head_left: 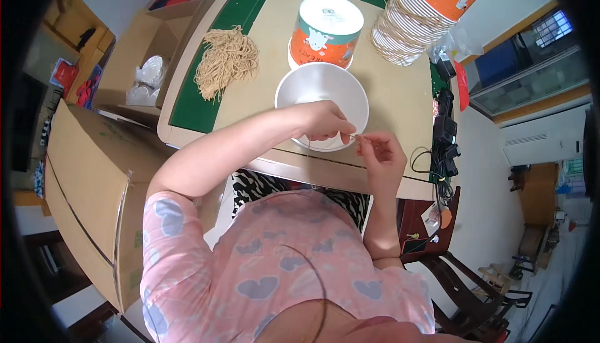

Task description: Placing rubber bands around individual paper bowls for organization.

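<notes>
A white paper bucket (pixel 294 86) stands near the table's front edge with its open mouth facing me. My left hand (pixel 322 121) reaches across its near side, fingers closed in a pinch. From under that hand a thin beige cord (pixel 309 145) hangs down. My right hand (pixel 381 152) is at the bucket's near right rim, thumb and fingertips pinched on the cord close to the left fingertips. My left hand hides part of the near rim. Just behind stands an upside-down orange and green printed paper bucket (pixel 322 40).
A loose heap of beige cords (pixel 226 61) lies at the table's left. At the far right leans a tall stack of nested paper buckets (pixel 415 21) with cords about it. Black adapters and cables (pixel 445 127) line the right edge. Cardboard boxes (pixel 103 186) stand left of the table.
</notes>
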### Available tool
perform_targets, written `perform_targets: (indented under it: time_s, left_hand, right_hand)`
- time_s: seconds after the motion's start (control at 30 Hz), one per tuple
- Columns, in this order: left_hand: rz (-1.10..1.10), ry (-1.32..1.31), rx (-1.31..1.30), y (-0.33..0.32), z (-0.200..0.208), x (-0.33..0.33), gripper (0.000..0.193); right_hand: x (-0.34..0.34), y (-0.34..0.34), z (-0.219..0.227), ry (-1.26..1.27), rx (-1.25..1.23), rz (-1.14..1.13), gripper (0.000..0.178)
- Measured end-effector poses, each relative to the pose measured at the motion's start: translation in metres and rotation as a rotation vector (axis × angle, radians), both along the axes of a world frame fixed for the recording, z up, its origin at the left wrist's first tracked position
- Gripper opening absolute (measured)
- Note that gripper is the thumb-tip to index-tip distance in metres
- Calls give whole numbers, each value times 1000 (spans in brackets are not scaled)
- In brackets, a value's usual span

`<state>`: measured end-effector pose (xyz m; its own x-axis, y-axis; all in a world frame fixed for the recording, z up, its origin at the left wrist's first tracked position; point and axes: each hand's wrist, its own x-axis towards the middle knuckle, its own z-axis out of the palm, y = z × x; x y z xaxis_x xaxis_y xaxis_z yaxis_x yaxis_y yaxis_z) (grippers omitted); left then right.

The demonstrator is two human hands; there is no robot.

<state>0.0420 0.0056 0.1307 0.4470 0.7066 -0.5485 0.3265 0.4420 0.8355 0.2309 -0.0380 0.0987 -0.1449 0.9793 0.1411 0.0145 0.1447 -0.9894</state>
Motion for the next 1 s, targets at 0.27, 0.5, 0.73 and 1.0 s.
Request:
perform_targets:
  time_s: [0.27,0.5,0.73,1.0]
  left_hand:
    - [117,-241,-28,4,5,-5,22]
    - [116,-94,-12,5,-8,-2,32]
    - [78,-293,-329,20,-24,-8,29]
    - [81,-275,-284,18,-19,-2,15]
  right_hand:
    - [-1,3,-5,-300,308,-25,10]
    - [-14,9,-5,-304,356,-97,11]
    - [-23,13,-10,-334,415,-95,12]
    - [-17,7,-13,-388,505,-67,15]
